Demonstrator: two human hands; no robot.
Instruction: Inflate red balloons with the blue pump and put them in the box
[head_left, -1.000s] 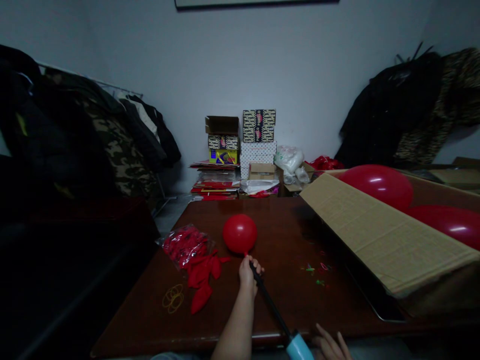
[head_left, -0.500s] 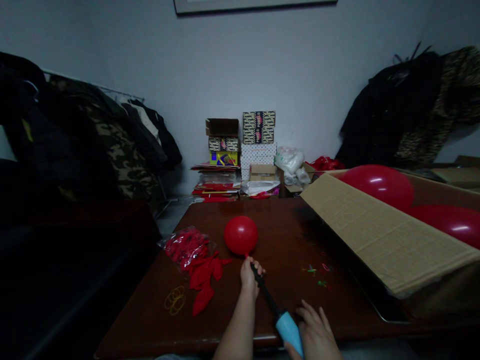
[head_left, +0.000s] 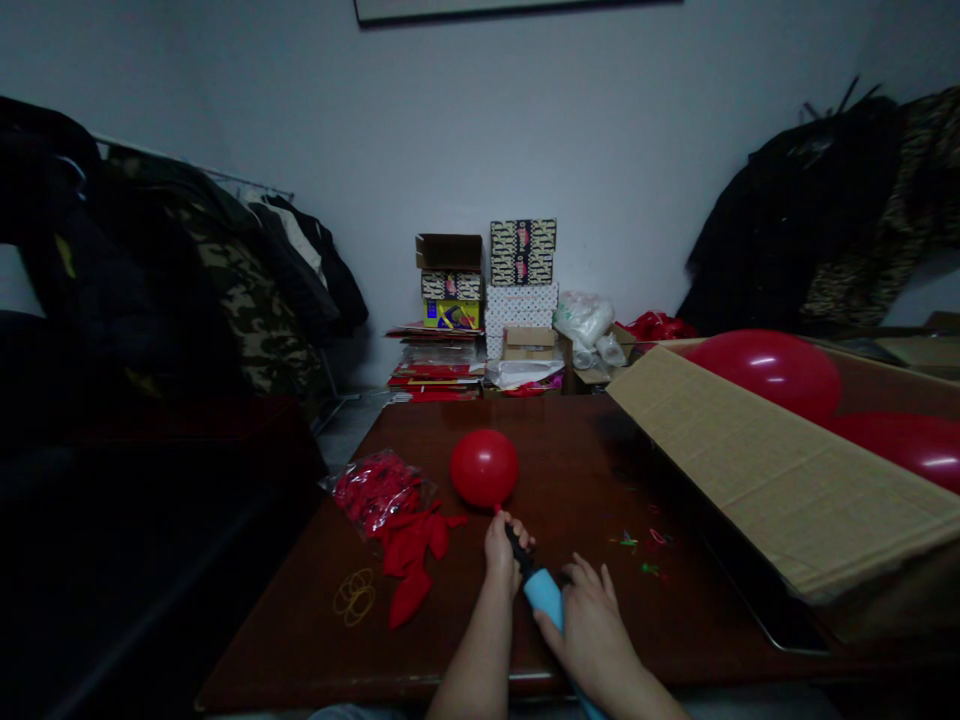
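A partly filled red balloon stands out beyond my left hand. My left hand is closed around the balloon's neck and the black end of a hand balloon pump. My right hand grips the pump's light blue barrel, its thumb on one side and its fingers loosely stretched on the other. The barrel's lower end is partly hidden by that hand. Left of my hands lie several limp red balloons, spilling beside a clear bag of red balloons.
Yellow rubber bands lie at the table's left front. Small coloured bits are scattered at the right. A cardboard box with large red balloons inside occupies the right side. Stacked boxes stand behind the table.
My right hand has pushed the blue barrel forward, up towards my left hand, so the black shaft between them shows much shorter. The view has shifted slightly.
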